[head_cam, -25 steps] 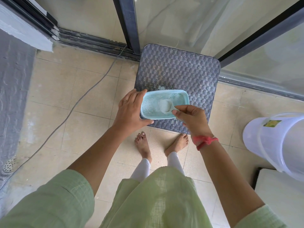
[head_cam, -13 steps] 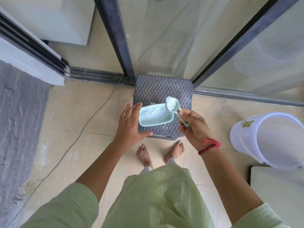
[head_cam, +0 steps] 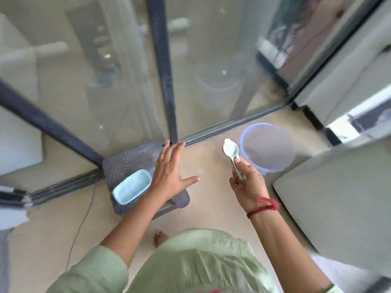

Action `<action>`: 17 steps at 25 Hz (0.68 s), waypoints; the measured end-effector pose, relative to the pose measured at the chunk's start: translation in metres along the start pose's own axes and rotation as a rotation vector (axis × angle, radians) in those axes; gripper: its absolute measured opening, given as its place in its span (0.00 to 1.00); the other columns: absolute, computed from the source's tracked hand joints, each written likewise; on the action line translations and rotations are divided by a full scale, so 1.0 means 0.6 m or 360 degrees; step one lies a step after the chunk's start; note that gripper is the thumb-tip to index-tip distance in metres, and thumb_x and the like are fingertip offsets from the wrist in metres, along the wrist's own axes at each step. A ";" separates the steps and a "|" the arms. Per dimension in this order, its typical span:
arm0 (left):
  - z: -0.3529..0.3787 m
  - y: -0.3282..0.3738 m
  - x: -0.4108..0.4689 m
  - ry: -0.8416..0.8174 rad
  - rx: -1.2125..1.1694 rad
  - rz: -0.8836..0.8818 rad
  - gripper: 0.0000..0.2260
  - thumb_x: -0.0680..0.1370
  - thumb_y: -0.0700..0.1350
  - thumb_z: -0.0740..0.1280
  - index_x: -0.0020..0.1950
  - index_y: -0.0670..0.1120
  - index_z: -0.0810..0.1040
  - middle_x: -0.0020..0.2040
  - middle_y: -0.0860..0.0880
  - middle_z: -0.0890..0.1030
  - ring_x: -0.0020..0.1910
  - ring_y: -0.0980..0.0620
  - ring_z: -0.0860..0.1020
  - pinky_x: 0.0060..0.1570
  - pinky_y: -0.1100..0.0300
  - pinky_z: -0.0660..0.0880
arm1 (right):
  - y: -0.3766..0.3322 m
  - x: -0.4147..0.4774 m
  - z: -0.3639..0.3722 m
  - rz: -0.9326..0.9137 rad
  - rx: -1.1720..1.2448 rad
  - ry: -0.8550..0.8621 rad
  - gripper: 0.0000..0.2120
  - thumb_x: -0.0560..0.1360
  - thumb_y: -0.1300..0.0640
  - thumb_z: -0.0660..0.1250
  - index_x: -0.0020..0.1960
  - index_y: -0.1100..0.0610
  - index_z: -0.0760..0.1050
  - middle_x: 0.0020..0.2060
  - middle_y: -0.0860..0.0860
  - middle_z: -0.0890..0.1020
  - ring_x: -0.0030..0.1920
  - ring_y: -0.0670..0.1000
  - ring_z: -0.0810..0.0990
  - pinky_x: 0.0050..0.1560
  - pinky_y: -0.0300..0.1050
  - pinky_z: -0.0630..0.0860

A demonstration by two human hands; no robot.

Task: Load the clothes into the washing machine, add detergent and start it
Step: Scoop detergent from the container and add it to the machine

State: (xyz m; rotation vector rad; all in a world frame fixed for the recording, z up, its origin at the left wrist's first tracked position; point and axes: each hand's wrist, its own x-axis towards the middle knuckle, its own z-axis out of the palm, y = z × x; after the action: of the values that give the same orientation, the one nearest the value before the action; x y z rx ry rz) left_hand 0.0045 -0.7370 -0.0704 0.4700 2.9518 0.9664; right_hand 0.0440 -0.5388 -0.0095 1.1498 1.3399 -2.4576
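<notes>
Beige tiled floor (head_cam: 42, 240) meets tall glass panels (head_cam: 105, 81) in dark frames (head_cam: 163, 70), daylight washing through (shapes behind the glass are blurred, possibly another room). A grey woven stool (head_cam: 131, 161) stands by the frame's foot; a thin cable (head_cam: 85, 214) trails across the tiles.

Detergent tub (head_cam: 131, 188) on a stool (head_cam: 131, 159), at its front left corner; bucket (head_cam: 267, 149) on the floor (head_cam: 211, 163) to the right, beside a washing machine (head_cam: 338, 208).
</notes>
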 end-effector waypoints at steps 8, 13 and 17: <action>0.199 0.354 0.087 -0.0216 -0.0193 0.0624 0.43 0.68 0.73 0.58 0.70 0.42 0.66 0.68 0.43 0.69 0.73 0.41 0.57 0.71 0.49 0.57 | -0.198 -0.088 -0.358 -0.0232 0.0414 0.0368 0.06 0.74 0.61 0.67 0.43 0.52 0.80 0.32 0.42 0.80 0.29 0.38 0.76 0.29 0.32 0.68; 0.297 0.544 0.124 -0.0477 -0.0163 0.1024 0.47 0.64 0.77 0.55 0.73 0.46 0.63 0.72 0.48 0.65 0.76 0.47 0.51 0.72 0.55 0.51 | -0.266 -0.136 -0.520 -0.0423 0.0726 0.0551 0.04 0.73 0.59 0.69 0.46 0.51 0.80 0.38 0.43 0.80 0.37 0.41 0.74 0.32 0.33 0.67; 0.351 0.678 0.152 -0.0599 -0.0148 0.1295 0.45 0.63 0.73 0.60 0.74 0.50 0.60 0.73 0.50 0.62 0.76 0.50 0.48 0.70 0.61 0.45 | -0.298 -0.164 -0.618 -0.0572 0.0978 0.0676 0.04 0.73 0.59 0.69 0.46 0.51 0.80 0.43 0.45 0.79 0.38 0.41 0.73 0.33 0.34 0.66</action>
State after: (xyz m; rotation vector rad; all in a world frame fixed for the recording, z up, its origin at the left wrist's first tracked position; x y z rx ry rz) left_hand 0.0511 -0.2778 0.0025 1.6988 2.3445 0.8858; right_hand 0.2456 -0.1726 0.0572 1.7769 0.9404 -3.1499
